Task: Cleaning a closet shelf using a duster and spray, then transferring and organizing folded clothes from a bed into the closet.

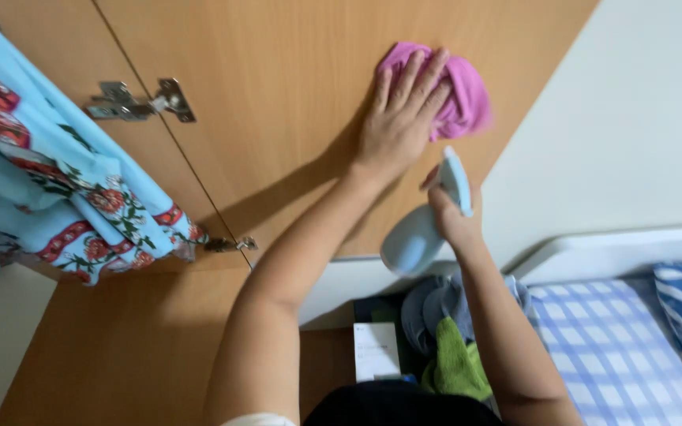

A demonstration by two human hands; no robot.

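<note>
The left hand lies flat, fingers spread, pressing a pink cloth against the wooden cabinet door. Just below it, the right hand has its grip clenched around a pale blue spray bottle, held near the door's edge. A floral blue fabric hangs at left, beside the metal hinges.

I see a crumpled pink cloth bunched flat against the light brown wooden cabinet door, near the door's right edge, its folds spilling out to the right of the fingers spread over it. Just below it sits a pale blue plastic spray bottle, tilted, its nozzle end pointing up toward the cloth and its rounded body hanging lower left.
</note>
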